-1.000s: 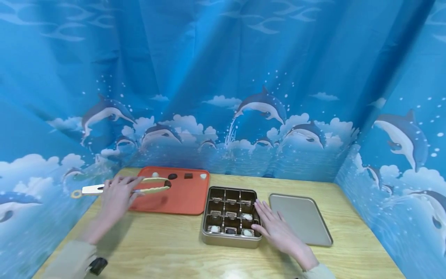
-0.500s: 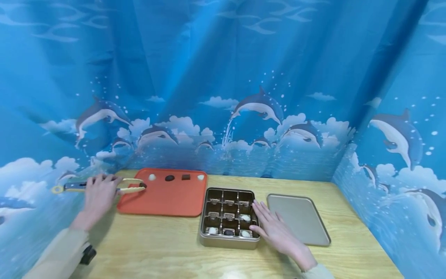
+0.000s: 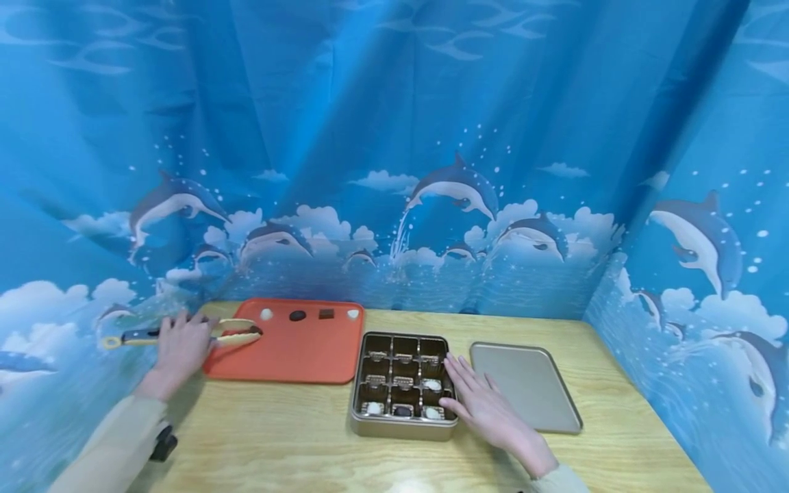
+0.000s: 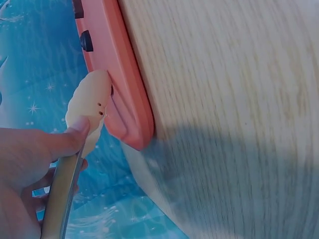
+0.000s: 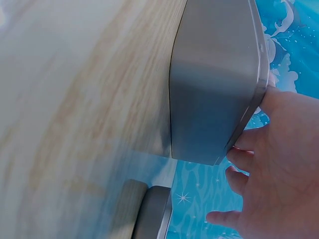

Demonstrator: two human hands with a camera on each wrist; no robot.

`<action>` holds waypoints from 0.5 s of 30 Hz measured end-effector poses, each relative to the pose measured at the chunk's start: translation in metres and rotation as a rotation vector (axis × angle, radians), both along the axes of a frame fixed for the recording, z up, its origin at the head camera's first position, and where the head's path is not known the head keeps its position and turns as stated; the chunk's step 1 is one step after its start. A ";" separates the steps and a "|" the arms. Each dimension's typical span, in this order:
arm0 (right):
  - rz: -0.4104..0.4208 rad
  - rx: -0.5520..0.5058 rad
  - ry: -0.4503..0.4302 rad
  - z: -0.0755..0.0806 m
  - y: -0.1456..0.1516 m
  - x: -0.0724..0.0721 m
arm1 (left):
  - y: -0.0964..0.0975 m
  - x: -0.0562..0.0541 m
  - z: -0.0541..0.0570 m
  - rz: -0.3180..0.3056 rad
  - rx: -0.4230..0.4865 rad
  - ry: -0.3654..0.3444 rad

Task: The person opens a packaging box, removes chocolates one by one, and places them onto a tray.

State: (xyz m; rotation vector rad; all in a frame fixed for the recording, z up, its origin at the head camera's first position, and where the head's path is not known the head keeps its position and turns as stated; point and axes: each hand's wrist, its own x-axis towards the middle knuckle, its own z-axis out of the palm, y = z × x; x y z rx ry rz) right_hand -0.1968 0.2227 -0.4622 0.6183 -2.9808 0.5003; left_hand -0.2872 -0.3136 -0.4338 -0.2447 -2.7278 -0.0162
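My left hand (image 3: 183,346) grips a pair of tongs (image 3: 237,339) with pale yellow scalloped tips and a blue-grey handle. The thumb presses along the tongs (image 4: 89,94) in the left wrist view. Between the tips sits a small dark chocolate (image 3: 257,330), low over the left part of an orange-red tray (image 3: 290,356). My right hand (image 3: 487,411) rests at the right rim of a square metal tin (image 3: 403,429), fingers extended. The tin's gold divided insert holds white chocolates (image 3: 373,409) and a dark one (image 3: 403,411) in its front row, plus a white one (image 3: 433,385) behind, at the right.
Along the tray's back lie a white piece (image 3: 266,314), a dark oval chocolate (image 3: 298,315), a dark square one (image 3: 326,313) and another white piece (image 3: 353,314). A flat metal lid (image 3: 527,387) lies right of the tin. A dolphin-print curtain (image 3: 394,137) hangs behind the wooden table (image 3: 296,445).
My left hand has carried the tongs and the dark chocolate leftward across the tray, then slightly lower and back right. The right hand stays at the tin. The head view has shifted a little.
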 end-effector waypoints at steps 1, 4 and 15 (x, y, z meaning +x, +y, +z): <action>0.000 0.001 0.000 0.000 0.000 0.000 | -0.001 0.001 0.000 0.000 0.000 -0.009; 0.004 -0.002 -0.005 0.001 0.000 0.000 | -0.003 0.005 0.002 0.001 -0.002 -0.027; 0.002 -0.013 -0.007 0.001 0.000 0.002 | 0.030 0.025 0.018 -0.142 -0.060 0.092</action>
